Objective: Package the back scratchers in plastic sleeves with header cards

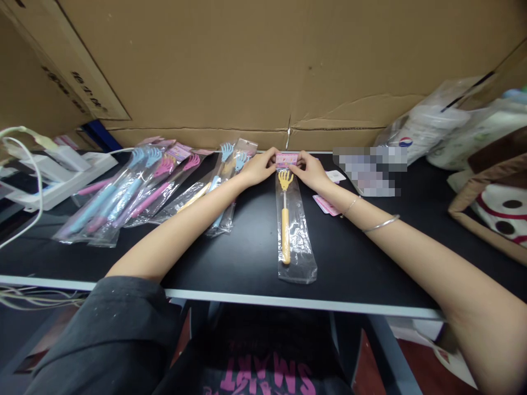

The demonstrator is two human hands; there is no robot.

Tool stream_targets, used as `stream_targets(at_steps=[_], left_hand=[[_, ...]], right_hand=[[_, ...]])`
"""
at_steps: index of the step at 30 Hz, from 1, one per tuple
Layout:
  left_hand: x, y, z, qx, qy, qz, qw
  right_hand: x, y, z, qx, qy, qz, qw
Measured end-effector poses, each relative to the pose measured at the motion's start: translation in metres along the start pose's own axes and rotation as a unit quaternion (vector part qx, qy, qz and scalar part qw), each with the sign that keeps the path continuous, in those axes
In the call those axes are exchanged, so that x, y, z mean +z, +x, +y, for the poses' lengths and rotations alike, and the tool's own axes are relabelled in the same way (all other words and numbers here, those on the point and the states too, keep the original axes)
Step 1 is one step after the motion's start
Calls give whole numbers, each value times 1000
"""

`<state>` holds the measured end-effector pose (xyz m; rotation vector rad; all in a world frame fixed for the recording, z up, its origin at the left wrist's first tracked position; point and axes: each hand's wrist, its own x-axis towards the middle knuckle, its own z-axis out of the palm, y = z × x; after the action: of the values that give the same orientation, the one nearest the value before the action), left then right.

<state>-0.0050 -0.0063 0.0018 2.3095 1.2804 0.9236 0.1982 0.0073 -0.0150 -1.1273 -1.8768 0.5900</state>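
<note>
A yellow back scratcher lies in a clear plastic bag on the black table, its hand-shaped end away from me. At the bag's top sits a pink header card. My left hand pinches the card's left end. From the other side, my right hand pinches its right end. Beside my left forearm lie bagged back scratchers with blue heads. Loose pink cards and a white card rest by my right wrist.
Farther left is a pile of bagged blue and pink back scratchers. A white power strip with cables stands at the left edge. Cardboard walls the back. On the right are a plastic cup in a bag and a brown-handled bag.
</note>
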Motion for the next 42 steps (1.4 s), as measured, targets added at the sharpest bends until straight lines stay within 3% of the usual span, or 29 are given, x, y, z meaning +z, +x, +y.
stream_targets(at_steps=[11, 22, 42], left_hand=[[-3, -4, 9, -19, 8, 26, 999], [-6, -5, 19, -64, 40, 10, 997], [-7, -6, 20, -68, 47, 7, 997]], right_hand=[[2, 1, 4, 0, -70, 21, 997], [0, -3, -8, 24, -63, 59, 996], [-2, -5, -19, 37, -24, 26, 999]])
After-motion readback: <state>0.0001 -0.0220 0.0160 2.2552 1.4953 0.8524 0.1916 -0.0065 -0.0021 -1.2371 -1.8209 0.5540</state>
